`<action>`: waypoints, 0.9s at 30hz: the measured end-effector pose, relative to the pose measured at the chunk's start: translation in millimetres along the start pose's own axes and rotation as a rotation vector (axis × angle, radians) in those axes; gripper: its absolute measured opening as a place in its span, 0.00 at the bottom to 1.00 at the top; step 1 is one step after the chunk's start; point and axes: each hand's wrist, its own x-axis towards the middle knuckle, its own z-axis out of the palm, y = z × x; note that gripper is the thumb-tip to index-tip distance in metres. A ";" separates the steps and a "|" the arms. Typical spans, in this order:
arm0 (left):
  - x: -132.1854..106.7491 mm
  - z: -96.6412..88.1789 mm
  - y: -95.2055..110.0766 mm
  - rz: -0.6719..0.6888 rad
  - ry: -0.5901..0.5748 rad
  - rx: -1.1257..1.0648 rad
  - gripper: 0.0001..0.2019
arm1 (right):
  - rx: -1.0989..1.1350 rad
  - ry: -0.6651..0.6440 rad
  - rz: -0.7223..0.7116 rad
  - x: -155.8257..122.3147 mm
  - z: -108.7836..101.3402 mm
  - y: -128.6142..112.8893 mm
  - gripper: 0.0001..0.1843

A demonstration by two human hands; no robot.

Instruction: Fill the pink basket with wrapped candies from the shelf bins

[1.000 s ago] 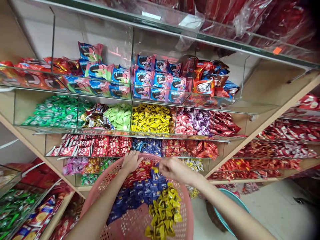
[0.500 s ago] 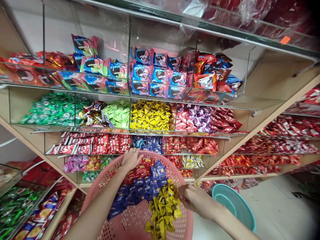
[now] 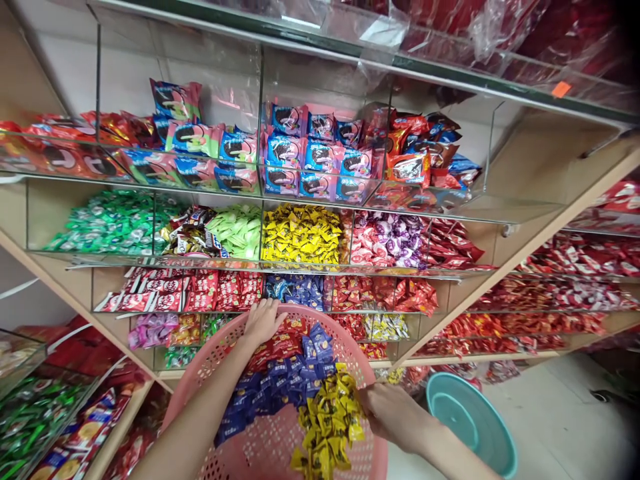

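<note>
A pink perforated plastic basket (image 3: 176,407) is tilted below me, against the lower shelves. My left hand (image 3: 263,323) reaches over its inside and grips the far rim, fingers hooked over the edge. On the right side, my right hand (image 3: 393,410) is curled closed at the rim; its fingertips are mostly hidden. Inside the basket lie red-wrapped candies (image 3: 286,344) near the far rim, blue-purple packets (image 3: 280,381) in the middle, and yellow-wrapped candies (image 3: 331,417) on the right, close to my right hand. Part of the basket's pink floor shows at the bottom.
Glass-fronted shelves (image 3: 310,267) hold sorted wrapped sweets, including yellow candies (image 3: 300,233), green candies (image 3: 113,223) and blue-pink cookie packs (image 3: 320,155). A teal basin (image 3: 473,423) stands on the floor at right. Another candy rack (image 3: 40,413) is at lower left.
The camera view has tilted slightly, so the upper shelves sit a little lower in the picture. Both hands keep their places at the basket, and its contents look the same.
</note>
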 end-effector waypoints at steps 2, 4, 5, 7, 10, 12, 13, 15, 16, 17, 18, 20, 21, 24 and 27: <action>0.0 0.1 -0.1 -0.003 -0.007 -0.001 0.21 | -0.011 -0.022 0.001 0.5 -1.7 -3.0 0.13; 0.0 0.7 -0.6 -0.012 -0.013 -0.007 0.22 | -0.035 -0.038 0.005 1.6 -1.5 -6.0 0.14; 0.0 1.1 -1.0 -0.013 -0.012 -0.010 0.22 | -0.053 -0.047 0.010 2.4 -1.0 -7.8 0.14; -0.2 2.1 -1.7 -0.004 -0.005 -0.014 0.22 | -0.093 -0.063 0.026 4.3 -0.3 -11.9 0.16; -0.3 3.5 -2.5 0.001 -0.002 -0.018 0.22 | -0.131 -0.090 0.037 6.8 -3.7 -18.9 0.15; -0.4 4.1 -2.5 -0.014 -0.007 -0.023 0.22 | -0.133 -0.106 0.037 8.5 -11.7 -22.0 0.13; -0.5 4.1 -2.4 -0.021 -0.007 -0.026 0.22 | -0.127 -0.103 0.030 9.9 -17.7 -22.5 0.13; -0.7 3.7 -1.9 -0.026 -0.003 -0.029 0.22 | -0.095 -0.054 -0.008 14.9 -33.8 -20.8 0.11; -0.9 3.3 -1.6 -0.025 0.000 -0.028 0.21 | -0.073 0.001 -0.038 19.1 -43.8 -18.8 0.10; -1.1 2.6 -1.2 -0.022 0.004 -0.028 0.21 | -0.048 0.073 -0.073 24.7 -55.0 -16.3 0.08; -1.4 1.8 -0.9 -0.021 0.006 -0.026 0.21 | -0.021 0.159 -0.103 31.8 -67.3 -13.6 0.07; -1.9 0.2 -0.2 -0.025 0.008 -0.024 0.21 | 0.036 0.354 -0.151 50.1 -93.8 -8.8 0.08; -2.2 -0.5 0.0 -0.027 0.007 -0.024 0.21 | 0.068 0.449 -0.161 60.9 -107.5 -7.2 0.08; -2.6 -1.2 0.3 -0.030 0.003 -0.024 0.21 | 0.132 0.663 -0.113 95.7 -145.8 -5.7 0.07; -2.5 -0.2 -0.5 -0.028 0.005 -0.020 0.21 | 0.141 0.780 -0.022 125.9 -174.4 -7.9 0.08</action>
